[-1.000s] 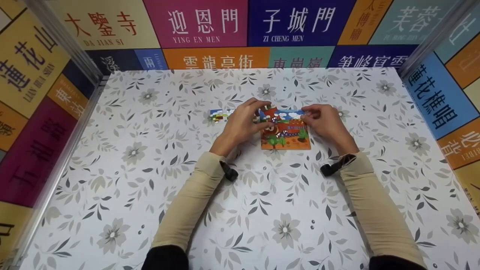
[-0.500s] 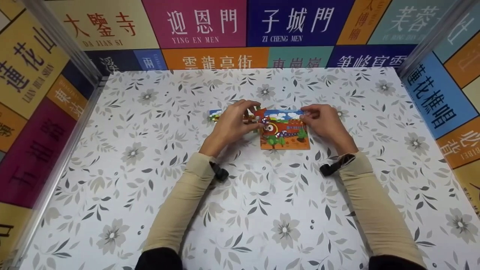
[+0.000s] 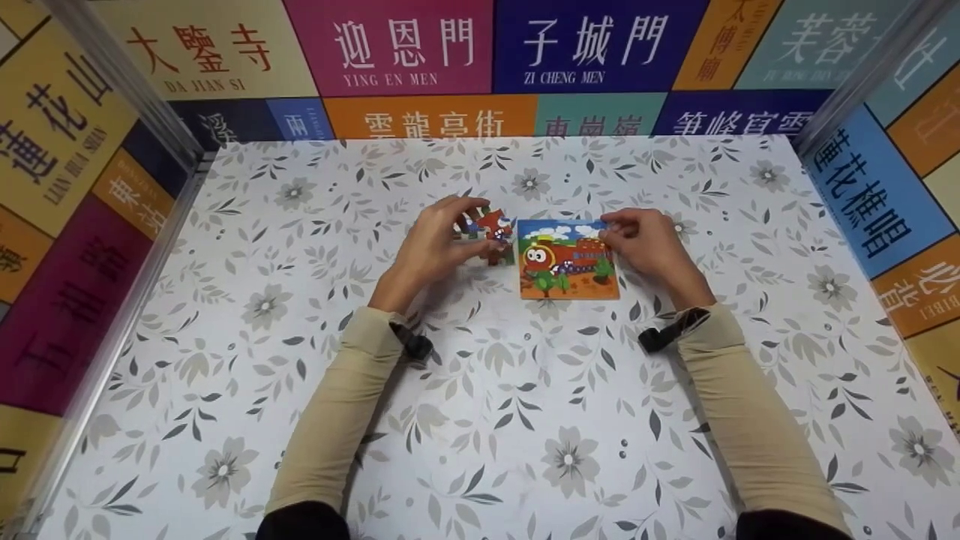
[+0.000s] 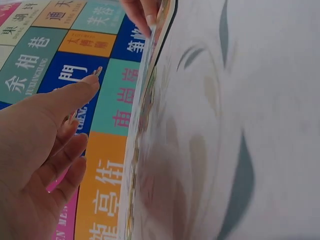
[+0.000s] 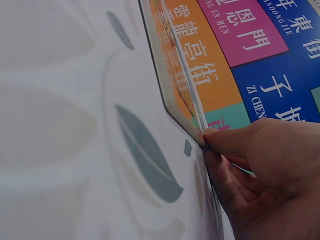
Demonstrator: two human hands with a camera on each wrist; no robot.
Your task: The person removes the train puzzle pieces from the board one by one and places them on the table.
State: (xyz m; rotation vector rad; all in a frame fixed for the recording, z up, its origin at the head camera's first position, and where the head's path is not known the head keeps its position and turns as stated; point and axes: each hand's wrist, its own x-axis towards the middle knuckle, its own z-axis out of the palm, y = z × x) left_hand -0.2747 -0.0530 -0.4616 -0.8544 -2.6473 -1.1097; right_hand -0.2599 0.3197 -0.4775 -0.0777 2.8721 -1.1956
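One held piece [image 3: 494, 223] moved left, one board [image 3: 568, 264]

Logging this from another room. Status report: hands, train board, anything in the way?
Left hand pinching red jigsaw piece. Right hand holding train board by far right corner. Board on table, picture up. Nothing over it but right hand's grip.

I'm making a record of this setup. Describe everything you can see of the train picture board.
The train picture board is flat and nearly square, with a pale edge; it looks like wood or thick card, but I cannot tell which. Its print shows a red train with white eyes and a yellow-rimmed face, blue sky, white clouds, green plants and orange ground. It lies face up on the floral-patterned table. The right hand pinches its far right corner.
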